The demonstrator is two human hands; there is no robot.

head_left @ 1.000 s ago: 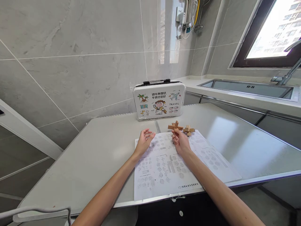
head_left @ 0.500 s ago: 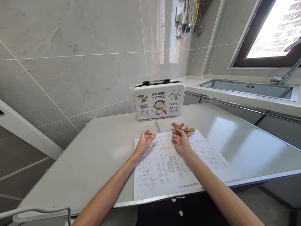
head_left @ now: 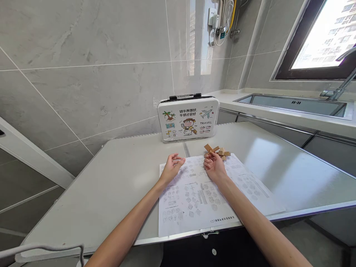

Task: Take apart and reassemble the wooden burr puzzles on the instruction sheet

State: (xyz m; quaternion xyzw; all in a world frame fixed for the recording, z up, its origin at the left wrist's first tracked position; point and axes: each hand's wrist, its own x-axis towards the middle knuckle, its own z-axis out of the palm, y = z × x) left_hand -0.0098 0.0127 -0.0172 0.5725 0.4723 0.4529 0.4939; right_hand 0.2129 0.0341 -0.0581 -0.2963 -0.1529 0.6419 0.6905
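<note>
My right hand (head_left: 214, 166) rests on a printed instruction sheet (head_left: 200, 196), its fingers curled round the near end of a wooden cross-shaped puzzle (head_left: 209, 148) that sits low at the sheet's far edge. A second wooden burr puzzle (head_left: 223, 152) lies just to the right of it on the table. On the sheet's left part lies my left hand (head_left: 171, 167), palm up, fingers loosely curled and apart, holding nothing.
A white tin case with cartoon travel pictures (head_left: 188, 119) stands upright against the tiled wall behind the puzzles. The grey table (head_left: 111, 178) runs left and right of the sheet. A sink (head_left: 294, 104) and tap (head_left: 338, 91) are at the back right.
My right hand has lowered the wooden cross puzzle from above the table down beside the second puzzle. My left hand has barely moved.
</note>
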